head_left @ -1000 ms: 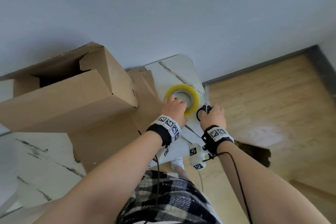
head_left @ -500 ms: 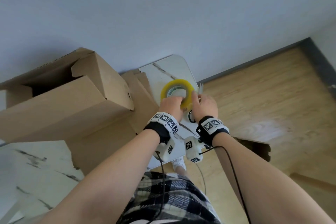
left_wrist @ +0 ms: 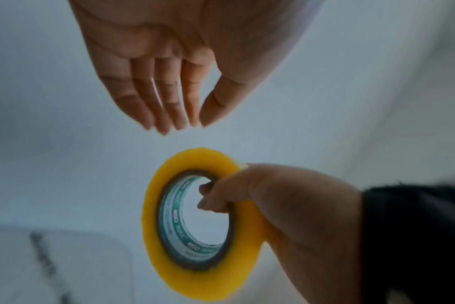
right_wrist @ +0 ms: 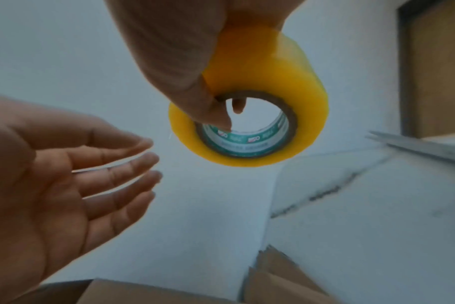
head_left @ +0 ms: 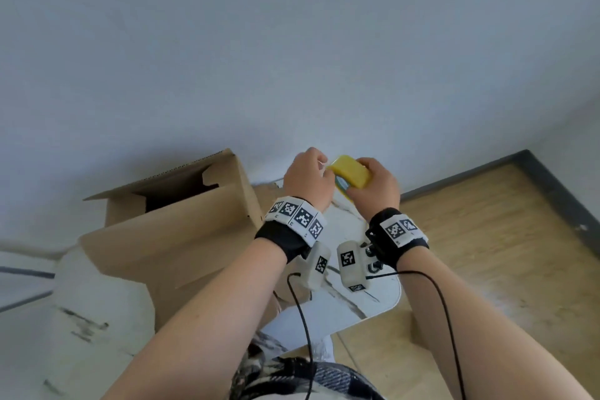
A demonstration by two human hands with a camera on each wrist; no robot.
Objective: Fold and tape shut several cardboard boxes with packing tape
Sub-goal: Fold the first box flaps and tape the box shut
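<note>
While the right hand (head_left: 373, 183) hooks the yellow tape roll (head_left: 352, 174) aloft over the table's (head_left: 383, 295) far end, the left hand (head_left: 306, 180) hovers beside it, fingers straight, holding nothing.

With no loose tape end visible, picking for it may fumble the roll. Only the right wrist view shows scissors (right_wrist: 416, 147) at the table's far edge; only the head view shows the open box (head_left: 168, 224).
</note>
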